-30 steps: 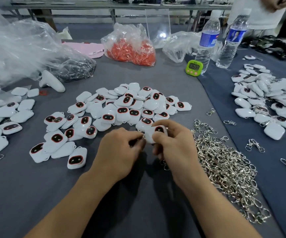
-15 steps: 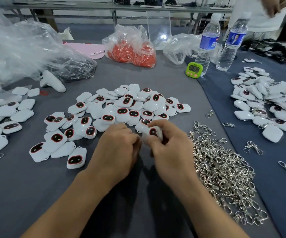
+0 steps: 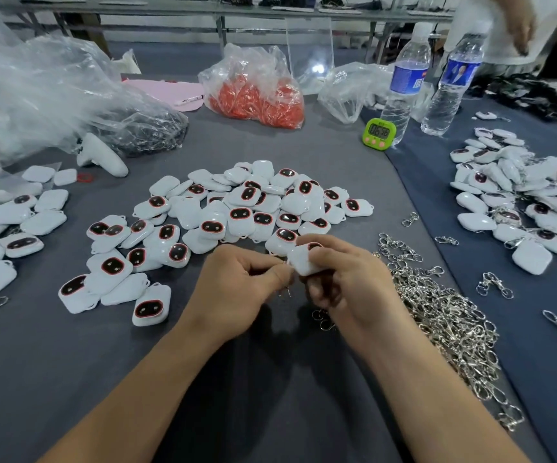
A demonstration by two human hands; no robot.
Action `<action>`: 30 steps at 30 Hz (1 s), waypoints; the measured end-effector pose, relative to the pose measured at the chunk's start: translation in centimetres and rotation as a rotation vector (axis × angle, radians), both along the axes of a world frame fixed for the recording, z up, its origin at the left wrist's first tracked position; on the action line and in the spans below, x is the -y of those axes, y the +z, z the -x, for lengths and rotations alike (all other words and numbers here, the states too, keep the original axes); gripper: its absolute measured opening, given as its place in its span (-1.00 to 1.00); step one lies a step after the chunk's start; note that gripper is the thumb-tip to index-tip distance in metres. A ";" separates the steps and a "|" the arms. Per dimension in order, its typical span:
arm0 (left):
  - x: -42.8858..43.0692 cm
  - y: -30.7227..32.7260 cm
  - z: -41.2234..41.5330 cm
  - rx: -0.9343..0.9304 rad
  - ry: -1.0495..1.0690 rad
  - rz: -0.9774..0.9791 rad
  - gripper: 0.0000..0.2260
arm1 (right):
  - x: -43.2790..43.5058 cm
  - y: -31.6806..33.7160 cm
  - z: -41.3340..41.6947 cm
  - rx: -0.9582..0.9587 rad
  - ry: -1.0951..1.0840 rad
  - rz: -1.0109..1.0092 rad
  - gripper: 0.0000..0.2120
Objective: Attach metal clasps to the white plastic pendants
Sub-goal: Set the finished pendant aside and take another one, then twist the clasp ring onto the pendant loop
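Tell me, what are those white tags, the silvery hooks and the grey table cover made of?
The white pendants look like hard moulded plastic: glossy shells with bright highlights and dark inset faces. The clasps look like polished metal, perhaps plated: silvery, with mirror-like glints. The table cover seems to be matte grey cloth or felt: it shows no shine, but the exact fabric is unclear.

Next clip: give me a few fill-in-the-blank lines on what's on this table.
1. The left hand pinches a clasp next to the white ____ gripped by the right hand.
2. The heap of loose clasps lies to the right hand's ____.
3. The timer near the water bottles is ____.
Missing: pendant; right; green.
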State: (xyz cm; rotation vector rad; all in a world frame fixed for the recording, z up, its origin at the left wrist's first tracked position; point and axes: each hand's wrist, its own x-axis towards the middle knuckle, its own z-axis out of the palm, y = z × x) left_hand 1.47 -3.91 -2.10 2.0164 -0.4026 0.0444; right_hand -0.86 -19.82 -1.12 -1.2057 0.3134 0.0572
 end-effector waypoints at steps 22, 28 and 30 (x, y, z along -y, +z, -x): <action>1.3 -1.6 0.6 0.248 0.038 -0.369 -0.79 | 4.7 -1.1 -1.3 0.045 -0.264 1.037 -0.79; 2.9 -1.3 2.4 0.255 -0.250 -0.414 -0.75 | 2.9 -1.9 -1.5 0.143 -0.134 1.458 -0.89; 3.0 -1.3 2.4 0.244 -0.250 -0.398 -0.81 | 2.9 -1.9 -1.4 0.201 -0.195 1.348 -0.85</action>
